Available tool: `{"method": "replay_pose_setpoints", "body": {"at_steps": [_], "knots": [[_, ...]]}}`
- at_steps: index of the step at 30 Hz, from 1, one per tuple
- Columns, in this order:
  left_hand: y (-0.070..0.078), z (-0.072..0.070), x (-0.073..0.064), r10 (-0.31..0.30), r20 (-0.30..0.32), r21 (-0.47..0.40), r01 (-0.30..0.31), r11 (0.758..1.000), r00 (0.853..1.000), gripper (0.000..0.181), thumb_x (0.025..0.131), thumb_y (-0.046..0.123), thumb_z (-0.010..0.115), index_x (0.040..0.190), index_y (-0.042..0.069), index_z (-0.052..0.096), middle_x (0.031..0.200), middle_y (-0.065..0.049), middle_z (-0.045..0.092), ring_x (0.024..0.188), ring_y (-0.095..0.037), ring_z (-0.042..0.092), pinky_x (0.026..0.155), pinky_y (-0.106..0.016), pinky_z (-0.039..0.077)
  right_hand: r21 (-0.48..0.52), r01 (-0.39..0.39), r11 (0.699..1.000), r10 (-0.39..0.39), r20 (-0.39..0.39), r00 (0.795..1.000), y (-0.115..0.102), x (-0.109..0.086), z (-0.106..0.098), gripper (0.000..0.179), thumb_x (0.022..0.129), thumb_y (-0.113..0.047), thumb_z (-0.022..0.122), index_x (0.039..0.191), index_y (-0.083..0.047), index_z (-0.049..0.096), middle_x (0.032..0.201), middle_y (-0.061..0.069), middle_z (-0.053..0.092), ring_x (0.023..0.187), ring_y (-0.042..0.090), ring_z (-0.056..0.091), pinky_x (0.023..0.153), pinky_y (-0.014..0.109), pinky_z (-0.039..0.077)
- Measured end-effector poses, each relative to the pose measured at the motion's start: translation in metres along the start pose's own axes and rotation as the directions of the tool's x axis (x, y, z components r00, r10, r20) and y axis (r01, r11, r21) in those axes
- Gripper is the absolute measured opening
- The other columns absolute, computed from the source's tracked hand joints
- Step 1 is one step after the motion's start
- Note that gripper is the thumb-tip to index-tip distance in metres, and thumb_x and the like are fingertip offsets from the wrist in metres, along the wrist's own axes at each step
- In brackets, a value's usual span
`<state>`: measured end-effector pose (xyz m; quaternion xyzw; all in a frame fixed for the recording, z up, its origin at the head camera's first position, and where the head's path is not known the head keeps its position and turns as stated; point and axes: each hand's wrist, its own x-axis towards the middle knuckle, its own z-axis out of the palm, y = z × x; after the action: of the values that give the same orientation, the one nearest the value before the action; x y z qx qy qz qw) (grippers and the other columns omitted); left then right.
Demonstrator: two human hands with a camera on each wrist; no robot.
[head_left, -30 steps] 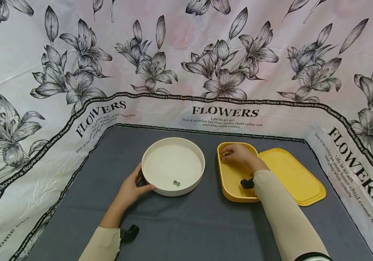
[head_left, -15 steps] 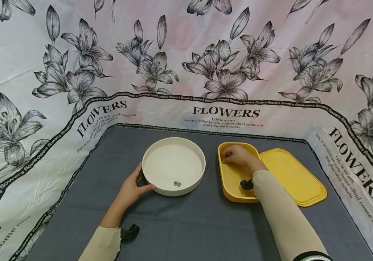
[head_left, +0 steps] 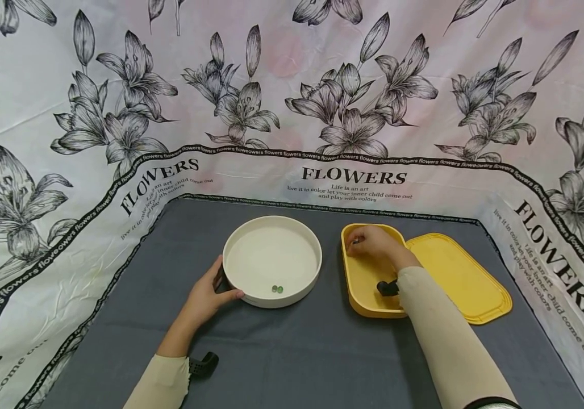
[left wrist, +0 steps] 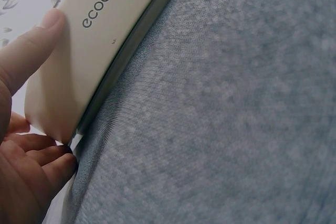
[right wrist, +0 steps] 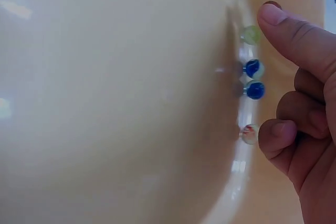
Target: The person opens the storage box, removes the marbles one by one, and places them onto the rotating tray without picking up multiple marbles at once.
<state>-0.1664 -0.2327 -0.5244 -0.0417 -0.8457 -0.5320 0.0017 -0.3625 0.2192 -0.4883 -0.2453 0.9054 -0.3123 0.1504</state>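
Note:
My left hand [head_left: 207, 292] holds the near left side of a round white tray [head_left: 241, 253]. In the left wrist view its thumb [left wrist: 37, 43] presses the tray's side, marked "ecoco", while the fingers curl at the lower edge. Two small greenish marbles [head_left: 277, 289] lie side by side in the tray. My right hand [head_left: 378, 244] reaches into a yellow box [head_left: 366, 281]. By its fingers, along the box wall, sit a pale green marble [right wrist: 251, 34], two blue-and-white marbles [right wrist: 254, 80] and a red-streaked one [right wrist: 251, 134]. Its fingers are curled; whether they grip anything is hidden.
A yellow lid [head_left: 458, 278] lies to the right of the box, partly behind the right arm. Dark grey cloth [head_left: 292, 358] covers the table. Behind it hangs a flower-printed white sheet [head_left: 266, 119]. A black device sits on each wrist.
My right fingers shift slightly at the far left corner of the box. The left hand stays on the tray, and the two marbles in it have barely moved.

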Motion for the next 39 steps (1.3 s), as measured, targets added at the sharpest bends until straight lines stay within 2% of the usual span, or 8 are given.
{"method": "replay_pose_setpoints", "body": {"at_steps": [8, 14, 20, 23, 27, 32, 34, 39], "knots": [[0.001, -0.001, -0.001, -0.003, -0.004, 0.014, 0.003, 1.0, 1.0, 0.122, 0.08, 0.037, 0.089, 0.165, 0.003, 0.009, 0.169, -0.017, 0.021, 0.155, -0.032, 0.025, 0.124, -0.048, 0.031, -0.038, 0.017, 0.999, -0.018, -0.037, 0.999, -0.017, -0.006, -0.014, 0.014, 0.095, -0.013, 0.074, 0.106, -0.018, 0.08, 0.107, 0.002, 0.075, 0.094, 0.02, 0.063, 0.083, 0.033, 0.054], [0.001, -0.002, -0.001, -0.007, -0.006, 0.011, 0.007, 1.0, 1.0, 0.122, 0.08, 0.036, 0.089, 0.165, 0.002, 0.008, 0.168, -0.018, 0.021, 0.155, -0.033, 0.024, 0.124, -0.049, 0.031, -0.035, 0.015, 0.999, -0.017, -0.046, 0.999, -0.026, -0.008, -0.019, 0.015, 0.096, -0.021, 0.075, 0.11, -0.022, 0.079, 0.113, -0.001, 0.075, 0.098, 0.018, 0.066, 0.085, 0.033, 0.054], [0.002, -0.002, -0.001, -0.001, -0.007, 0.006, 0.001, 1.0, 1.0, 0.122, 0.08, 0.035, 0.09, 0.165, 0.003, 0.009, 0.169, -0.017, 0.02, 0.155, -0.032, 0.024, 0.124, -0.048, 0.031, -0.035, 0.024, 0.999, -0.026, -0.049, 0.998, -0.044, -0.01, -0.025, 0.017, 0.098, -0.024, 0.073, 0.114, -0.02, 0.078, 0.092, 0.007, 0.074, 0.081, 0.028, 0.066, 0.067, 0.034, 0.052], [0.002, -0.002, 0.0, 0.003, -0.01, 0.003, -0.003, 1.0, 1.0, 0.122, 0.079, 0.035, 0.09, 0.165, 0.003, 0.009, 0.169, -0.017, 0.02, 0.155, -0.032, 0.024, 0.124, -0.048, 0.031, -0.062, 0.05, 0.997, -0.054, -0.049, 0.997, -0.053, -0.01, -0.027, 0.018, 0.099, -0.026, 0.072, 0.115, -0.022, 0.078, 0.091, 0.006, 0.072, 0.075, 0.026, 0.061, 0.061, 0.033, 0.05], [0.001, -0.002, -0.001, 0.011, -0.006, 0.007, -0.011, 1.0, 1.0, 0.122, 0.08, 0.036, 0.089, 0.165, 0.004, 0.009, 0.169, -0.017, 0.021, 0.155, -0.033, 0.025, 0.124, -0.049, 0.031, -0.075, 0.062, 0.995, -0.065, -0.036, 0.997, -0.065, -0.01, -0.027, 0.016, 0.099, -0.026, 0.071, 0.114, -0.025, 0.078, 0.104, -0.003, 0.073, 0.083, 0.02, 0.065, 0.068, 0.033, 0.055], [0.0, -0.001, -0.001, 0.023, -0.001, -0.003, -0.023, 1.0, 1.0, 0.12, 0.08, 0.036, 0.089, 0.166, 0.007, 0.01, 0.169, -0.015, 0.021, 0.155, -0.032, 0.025, 0.124, -0.047, 0.032, -0.075, 0.069, 0.995, -0.071, -0.016, 0.997, -0.079, -0.008, -0.025, 0.014, 0.099, -0.026, 0.071, 0.112, -0.027, 0.078, 0.114, -0.002, 0.073, 0.092, 0.02, 0.066, 0.077, 0.038, 0.059], [0.0, 0.0, 0.0, 0.021, 0.0, -0.006, -0.021, 1.0, 1.0, 0.119, 0.08, 0.036, 0.089, 0.166, 0.009, 0.011, 0.169, -0.015, 0.022, 0.155, -0.032, 0.025, 0.124, -0.047, 0.031, -0.062, 0.07, 0.996, -0.07, -0.005, 0.998, -0.083, -0.006, -0.023, 0.015, 0.099, -0.026, 0.072, 0.112, -0.026, 0.078, 0.115, -0.001, 0.073, 0.093, 0.022, 0.067, 0.078, 0.042, 0.061], [0.001, 0.001, 0.0, 0.015, 0.004, -0.008, -0.015, 1.0, 1.0, 0.118, 0.081, 0.036, 0.088, 0.166, 0.01, 0.011, 0.169, -0.015, 0.021, 0.155, -0.031, 0.025, 0.125, -0.048, 0.03, -0.065, 0.082, 0.995, -0.082, 0.009, 0.997, -0.09, -0.001, -0.017, 0.015, 0.099, -0.027, 0.072, 0.113, -0.027, 0.078, 0.116, -0.003, 0.073, 0.09, 0.023, 0.068, 0.074, 0.04, 0.06]]}}
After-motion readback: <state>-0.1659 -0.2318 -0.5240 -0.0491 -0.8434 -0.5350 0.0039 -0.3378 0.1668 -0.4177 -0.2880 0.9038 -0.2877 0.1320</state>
